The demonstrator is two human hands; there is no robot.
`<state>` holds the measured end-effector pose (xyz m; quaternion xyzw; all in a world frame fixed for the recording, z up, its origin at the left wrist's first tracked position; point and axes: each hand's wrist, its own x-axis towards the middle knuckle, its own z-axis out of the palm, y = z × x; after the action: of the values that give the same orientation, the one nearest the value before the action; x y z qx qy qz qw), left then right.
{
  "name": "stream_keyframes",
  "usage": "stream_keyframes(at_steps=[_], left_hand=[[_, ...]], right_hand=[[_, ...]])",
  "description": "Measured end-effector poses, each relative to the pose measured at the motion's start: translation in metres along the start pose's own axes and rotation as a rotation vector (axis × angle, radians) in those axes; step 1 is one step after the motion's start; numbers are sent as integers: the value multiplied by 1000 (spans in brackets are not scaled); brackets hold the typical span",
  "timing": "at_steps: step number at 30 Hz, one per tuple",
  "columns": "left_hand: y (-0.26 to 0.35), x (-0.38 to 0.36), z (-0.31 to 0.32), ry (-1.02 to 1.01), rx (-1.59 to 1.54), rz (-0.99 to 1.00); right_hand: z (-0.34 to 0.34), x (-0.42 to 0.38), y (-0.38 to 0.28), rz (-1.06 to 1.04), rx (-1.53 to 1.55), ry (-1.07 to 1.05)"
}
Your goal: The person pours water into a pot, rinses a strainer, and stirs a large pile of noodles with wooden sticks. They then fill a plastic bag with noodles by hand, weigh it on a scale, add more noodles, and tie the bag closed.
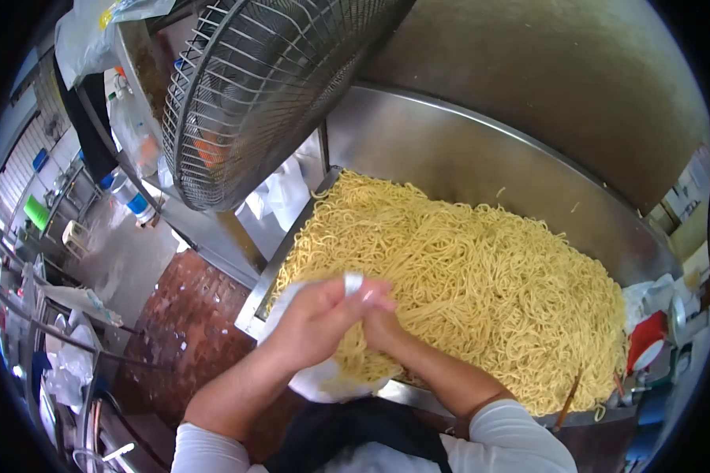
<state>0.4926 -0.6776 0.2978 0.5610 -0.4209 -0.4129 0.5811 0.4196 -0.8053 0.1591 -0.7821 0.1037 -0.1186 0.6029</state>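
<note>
My left hand (314, 322) and my right hand (381, 327) meet at the near left side of a big heap of yellow noodles (465, 284). Their fingers are curled and overlap, so what lies between them is hidden. A white band (353, 283) shows at the fingers of my left hand. Right beneath both hands is a whitish plastic bag (319, 384), partly covered by my left hand and forearm. Some noodles show at the bag, under my right wrist. The heap fills a metal trough (274, 272).
A large wire-caged fan (268, 94) stands close at the upper left. A metal panel (450, 142) rises behind the noodles. At the right are a red object (647, 340) and a thin wooden stick (568, 402). Racks with plastic bags (71, 355) line the left, beside a red tiled floor (189, 307).
</note>
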Motion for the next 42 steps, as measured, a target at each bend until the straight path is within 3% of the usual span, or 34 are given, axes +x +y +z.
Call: stream_keyframes(at_steps=[1,2,5,8,10,12,15,17,18,20,21,23,25,28,29,30,31,32,33,34,35,37,39,42], left_hand=[[25,8,7,-19,-6,49],[46,15,18,-5,-24,109],[89,11,28,-41,-46,246],[86,-1,25,-81,-67,318],[65,-4,7,-89,-29,260],[8,11,-18,-58,-34,155],[-64,26,-42,-20,53,103],[-78,29,-46,-306,996,68],[-84,33,-37,-320,988,64],[-96,53,-10,-367,1398,-142],[-99,64,-3,-379,1392,-130],[-109,86,10,-528,1705,-273],[-139,107,5,-528,1609,-349],[-144,115,-8,-224,1296,-65],[-138,115,-12,-239,1303,-43],[-134,115,-17,-173,967,-132],[-132,114,-24,-106,628,-218],[-148,112,-38,-96,226,-124],[-140,105,-38,-99,227,-112],[-119,94,-38,-36,-52,-187],[-100,81,-39,29,-333,-265],[-66,56,-28,56,-405,-256],[-56,46,-30,89,-472,-242],[-43,34,-62,-226,-519,-118]], right_hand=[[4,4,-1,-29,409,114],[2,10,-15,-40,554,150],[4,18,-82,-281,214,112],[24,26,-134,-580,-31,49],[46,46,-124,-552,28,-39],[70,65,-91,-415,75,-112],[95,69,-36,-305,-135,-87],[106,55,-15,-275,-216,-66],[110,45,-6,-263,-232,-59],[115,28,7,-261,-236,-40],[118,21,11,-265,-241,-32],[118,8,21,-282,-283,-3],[113,0,30,-317,-373,37],[92,-13,39,-457,-653,115],[78,-19,36,-532,-771,116],[57,-31,2,-351,-978,-102],[33,-44,-14,-189,-568,-159],[12,-57,-24,-34,-155,-212],[-6,-71,-27,-101,-199,163],[-18,-75,-30,-169,-236,535],[-25,-69,-36,-173,-237,533],[-40,-56,-47,-215,-778,649],[-46,-22,-16,-213,-728,607],[-81,15,-9,-22,-752,509]])
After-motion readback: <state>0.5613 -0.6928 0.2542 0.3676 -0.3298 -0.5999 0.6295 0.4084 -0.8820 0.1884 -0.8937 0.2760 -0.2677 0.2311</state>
